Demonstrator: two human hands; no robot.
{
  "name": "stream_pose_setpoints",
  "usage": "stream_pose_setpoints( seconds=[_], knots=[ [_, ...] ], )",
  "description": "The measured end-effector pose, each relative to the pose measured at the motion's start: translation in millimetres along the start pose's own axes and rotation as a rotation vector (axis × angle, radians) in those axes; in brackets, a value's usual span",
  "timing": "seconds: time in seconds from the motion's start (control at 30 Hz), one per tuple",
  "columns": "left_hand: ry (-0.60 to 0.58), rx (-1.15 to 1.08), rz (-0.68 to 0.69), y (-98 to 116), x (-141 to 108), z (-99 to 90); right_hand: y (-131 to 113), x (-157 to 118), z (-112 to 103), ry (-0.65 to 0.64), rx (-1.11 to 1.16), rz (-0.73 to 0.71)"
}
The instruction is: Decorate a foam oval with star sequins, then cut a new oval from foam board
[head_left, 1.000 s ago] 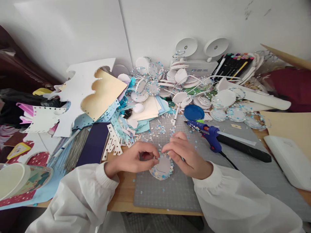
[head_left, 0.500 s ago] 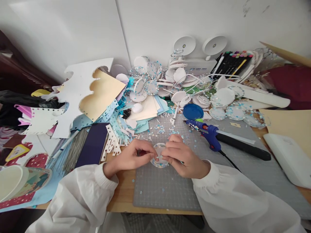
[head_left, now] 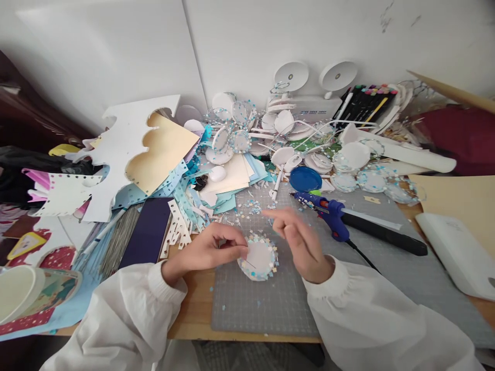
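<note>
A round white disc (head_left: 260,256), its rim edged with small blue, white and cream paper stars, lies on the grey cutting mat (head_left: 266,309). My left hand (head_left: 216,246) is at its left side, thumb and forefinger pinched on a thin dark wire (head_left: 249,262) that slants across the disc. Above and right of the disc, my right hand (head_left: 299,237) holds nothing that I can see; its forefinger stretches toward loose paper stars (head_left: 253,206), and its fingers are somewhat blurred.
To the right lie a blue glue gun (head_left: 328,214), a black-handled tool (head_left: 386,237) and a blue lid (head_left: 305,179). Star-trimmed discs (head_left: 240,140) crowd the back. On the left are paper scraps (head_left: 178,221), a dark blue flat box (head_left: 145,232), a bundle of wires (head_left: 119,237) and a paper cup (head_left: 38,288).
My right hand has come away from the disc to the right, and its fingers have opened out. More of the disc shows now. My left hand has stayed nearly in place.
</note>
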State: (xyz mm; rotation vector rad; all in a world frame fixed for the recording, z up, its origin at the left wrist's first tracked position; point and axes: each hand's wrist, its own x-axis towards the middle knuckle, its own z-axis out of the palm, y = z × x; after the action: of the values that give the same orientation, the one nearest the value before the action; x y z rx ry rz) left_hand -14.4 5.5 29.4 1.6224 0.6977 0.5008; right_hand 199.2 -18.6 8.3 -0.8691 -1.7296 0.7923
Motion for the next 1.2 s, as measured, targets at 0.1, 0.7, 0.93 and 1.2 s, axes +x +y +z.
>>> stream_pose_setpoints(
  seconds=[0.1,0.7,0.93,1.2],
  knots=[
    [-0.101,-0.071,-0.045,-1,-1,-1.9,6,3,1,0.287,0.121,0.122],
    [0.436,0.08,-0.01,-3,5,3.4,7,12,-7,0.107,0.2,0.286],
    [0.538,-0.084,-0.031,-5,5,1.0,5,10,-6,-0.081,0.258,0.215],
    [0.553,-0.156,-0.047,-11,5,0.1,4,10,-1,-0.032,0.105,0.179]
  ],
)
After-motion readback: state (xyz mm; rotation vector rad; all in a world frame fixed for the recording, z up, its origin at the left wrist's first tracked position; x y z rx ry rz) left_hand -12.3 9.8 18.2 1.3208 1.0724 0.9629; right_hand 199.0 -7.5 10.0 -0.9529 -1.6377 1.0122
